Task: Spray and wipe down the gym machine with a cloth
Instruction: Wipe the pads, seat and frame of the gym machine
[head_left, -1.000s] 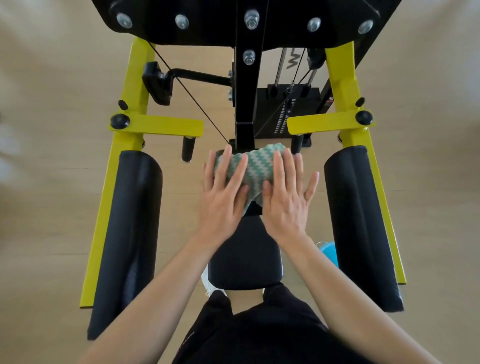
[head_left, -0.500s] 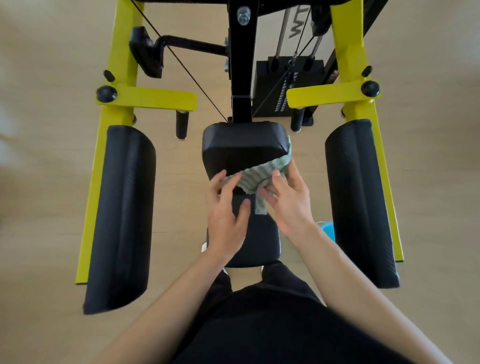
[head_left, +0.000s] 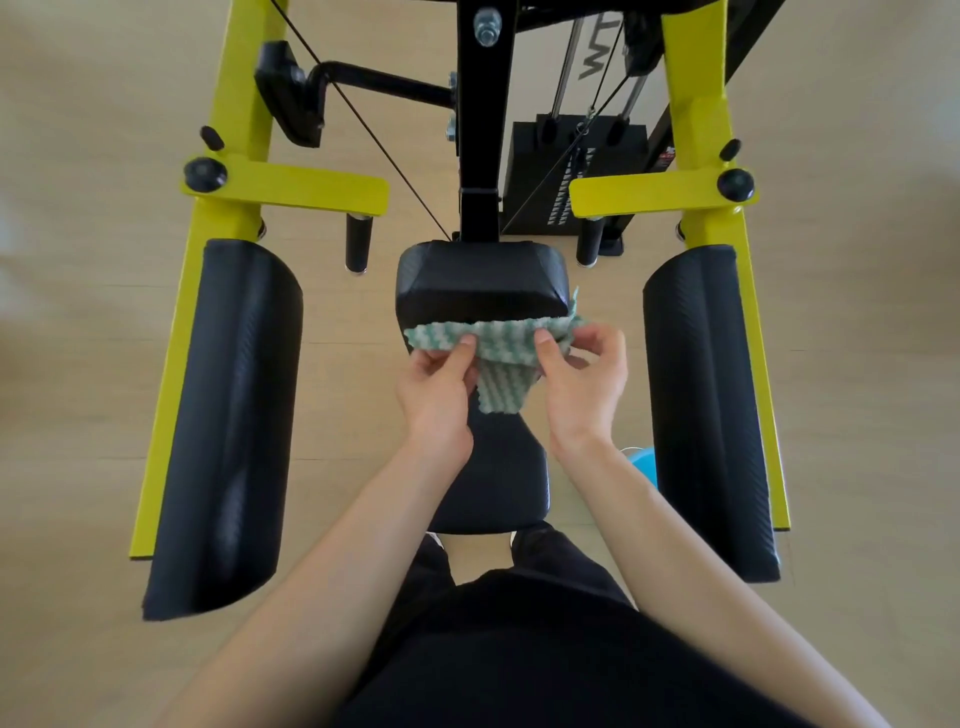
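Mid-wipe, by the look of it, with refolding under way: green-and-white cloth (head_left: 498, 358) stretched just below the front edge of the black chest pad (head_left: 480, 283), above the seat pad (head_left: 493, 478) of the gym machine (head_left: 706, 156). Left hand (head_left: 436, 389) pinched on one end, right hand (head_left: 584, 374) pinched on the other, remaining fingers loosely curled. Next, probably: fold flat, press onto a pad not yet covered, perhaps an arm pad (head_left: 228, 415); no spray bottle in view.
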